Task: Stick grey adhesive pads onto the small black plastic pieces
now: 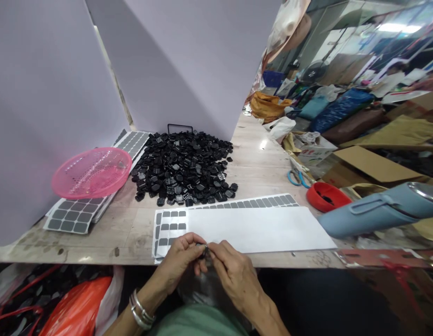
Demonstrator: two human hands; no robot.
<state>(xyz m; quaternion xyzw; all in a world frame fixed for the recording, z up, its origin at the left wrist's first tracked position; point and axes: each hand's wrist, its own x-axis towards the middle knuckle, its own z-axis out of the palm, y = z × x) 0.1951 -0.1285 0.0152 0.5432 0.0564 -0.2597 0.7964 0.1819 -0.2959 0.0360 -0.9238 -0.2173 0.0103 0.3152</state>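
Note:
My left hand (183, 259) pinches a small black piece (203, 252) between thumb and fingertips, just over the table's front edge. From the other side my right hand (233, 270) meets it, thumb and forefinger closed at the same piece. Fingers cover most of the piece. Right behind my hands lies a sheet of grey rounded-square stickers (172, 227), partly covered by a blank white sheet (251, 228). Farther back is a heap of small flat black pieces (185, 165), some with white markings.
A pink perforated basket (92, 173) rests on more grey sticker sheets (74, 215) at left. On the right are blue-handled scissors (297, 178), a red bowl (326, 197) and a tilted blue bottle (380, 207). Pale panels (181, 60) rise behind the heap. Bags (80, 308) hang below left.

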